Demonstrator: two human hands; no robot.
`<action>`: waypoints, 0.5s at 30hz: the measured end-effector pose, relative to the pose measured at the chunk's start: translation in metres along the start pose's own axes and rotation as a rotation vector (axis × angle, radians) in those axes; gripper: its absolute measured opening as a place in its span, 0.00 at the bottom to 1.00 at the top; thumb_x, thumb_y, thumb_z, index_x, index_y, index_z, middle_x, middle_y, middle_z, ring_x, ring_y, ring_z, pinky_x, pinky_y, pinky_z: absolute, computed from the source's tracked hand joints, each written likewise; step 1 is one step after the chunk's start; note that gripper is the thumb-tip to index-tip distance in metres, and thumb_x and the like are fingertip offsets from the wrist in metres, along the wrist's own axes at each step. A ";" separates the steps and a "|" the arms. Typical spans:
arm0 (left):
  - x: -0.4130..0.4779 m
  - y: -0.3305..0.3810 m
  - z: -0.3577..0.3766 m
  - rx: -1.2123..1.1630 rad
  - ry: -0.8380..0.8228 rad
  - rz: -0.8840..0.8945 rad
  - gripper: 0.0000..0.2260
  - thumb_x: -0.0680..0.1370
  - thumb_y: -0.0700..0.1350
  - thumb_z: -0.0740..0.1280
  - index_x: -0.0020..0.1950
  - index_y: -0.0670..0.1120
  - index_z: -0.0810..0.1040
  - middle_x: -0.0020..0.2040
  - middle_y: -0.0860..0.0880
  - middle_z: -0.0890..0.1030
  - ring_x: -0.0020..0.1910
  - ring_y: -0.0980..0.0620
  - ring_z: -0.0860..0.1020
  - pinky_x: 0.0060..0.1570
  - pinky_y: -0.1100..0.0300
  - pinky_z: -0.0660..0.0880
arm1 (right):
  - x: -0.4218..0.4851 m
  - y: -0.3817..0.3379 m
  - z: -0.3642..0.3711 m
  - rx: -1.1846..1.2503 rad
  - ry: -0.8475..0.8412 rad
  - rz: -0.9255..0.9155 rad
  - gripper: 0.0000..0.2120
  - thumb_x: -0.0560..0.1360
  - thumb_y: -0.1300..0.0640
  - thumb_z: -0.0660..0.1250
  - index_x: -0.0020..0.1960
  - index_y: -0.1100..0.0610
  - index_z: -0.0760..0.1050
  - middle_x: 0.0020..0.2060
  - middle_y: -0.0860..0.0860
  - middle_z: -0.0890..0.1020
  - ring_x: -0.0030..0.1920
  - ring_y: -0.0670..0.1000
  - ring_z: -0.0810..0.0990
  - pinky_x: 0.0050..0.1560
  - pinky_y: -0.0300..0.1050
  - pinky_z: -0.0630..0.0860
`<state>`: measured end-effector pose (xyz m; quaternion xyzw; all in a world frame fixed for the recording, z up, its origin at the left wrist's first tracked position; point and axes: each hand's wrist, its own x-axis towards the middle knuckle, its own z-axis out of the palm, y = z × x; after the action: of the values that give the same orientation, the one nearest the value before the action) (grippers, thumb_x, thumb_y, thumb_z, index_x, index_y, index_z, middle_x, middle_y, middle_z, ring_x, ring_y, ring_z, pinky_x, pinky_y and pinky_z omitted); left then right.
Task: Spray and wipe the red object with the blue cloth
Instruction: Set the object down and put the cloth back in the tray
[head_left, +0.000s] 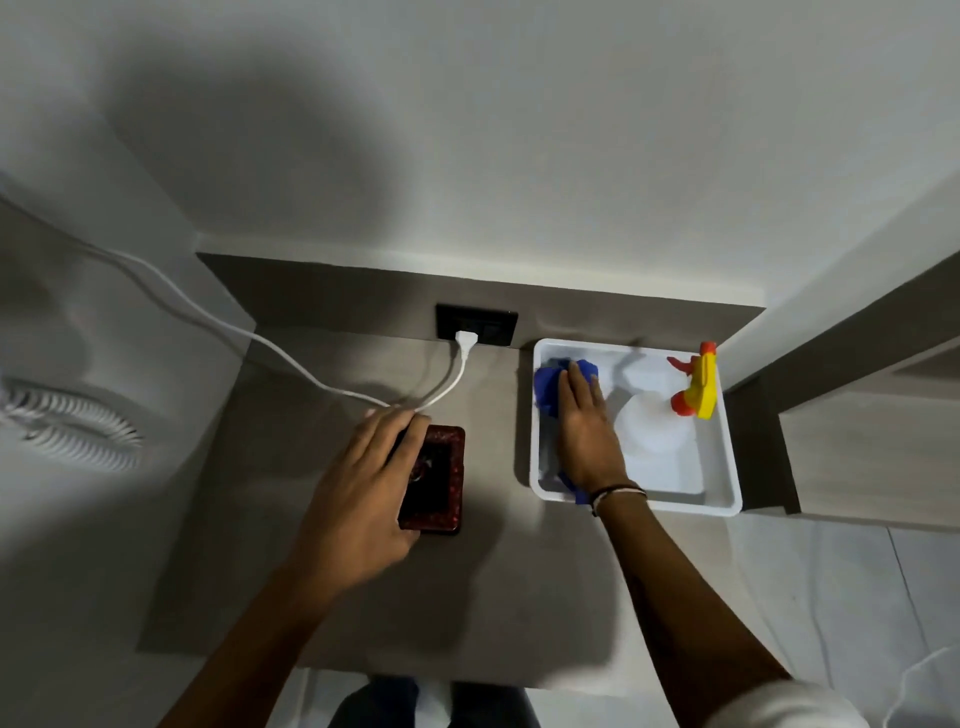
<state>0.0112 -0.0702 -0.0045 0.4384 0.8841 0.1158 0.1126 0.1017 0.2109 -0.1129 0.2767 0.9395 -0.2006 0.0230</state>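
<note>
A dark red rectangular object (440, 475) lies flat on the grey counter, left of centre. My left hand (358, 486) rests on its left side, fingers curled over its far left corner. The blue cloth (551, 382) lies crumpled in the left part of a white tray (724, 467). My right hand (587, 426) lies flat on the cloth with fingers stretched out, and I cannot see whether it grips it. A white spray bottle (655, 426) with a yellow and orange trigger head (698, 382) lies in the tray's right part.
A black wall socket (491, 325) holds a white plug (466, 340); its cable (208, 306) runs left across the counter past my left hand. A coiled white hose (67, 421) sits at far left. A grey cabinet side (758, 447) stands right of the tray.
</note>
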 end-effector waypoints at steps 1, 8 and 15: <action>0.000 -0.002 0.001 -0.006 0.012 0.011 0.51 0.63 0.50 0.84 0.81 0.41 0.66 0.77 0.43 0.70 0.79 0.39 0.66 0.81 0.42 0.60 | 0.005 0.002 0.008 -0.067 -0.059 -0.005 0.37 0.86 0.65 0.63 0.87 0.64 0.44 0.87 0.61 0.47 0.87 0.65 0.45 0.87 0.59 0.51; 0.002 0.002 0.005 -0.024 0.054 0.020 0.47 0.64 0.47 0.83 0.79 0.38 0.68 0.76 0.40 0.71 0.80 0.37 0.66 0.81 0.39 0.60 | 0.005 0.008 0.038 -0.274 -0.217 -0.006 0.48 0.80 0.53 0.67 0.86 0.67 0.38 0.86 0.66 0.41 0.86 0.71 0.40 0.87 0.63 0.42; -0.002 -0.007 0.007 0.052 0.030 0.063 0.59 0.63 0.62 0.83 0.85 0.42 0.57 0.84 0.42 0.61 0.85 0.41 0.55 0.83 0.45 0.50 | -0.022 0.003 0.016 -0.122 -0.078 -0.074 0.38 0.86 0.53 0.61 0.86 0.65 0.44 0.87 0.64 0.46 0.87 0.64 0.43 0.87 0.60 0.50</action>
<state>0.0093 -0.0755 -0.0128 0.4672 0.8741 0.1028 0.0840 0.1203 0.1958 -0.1248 0.2318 0.9580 -0.1542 0.0690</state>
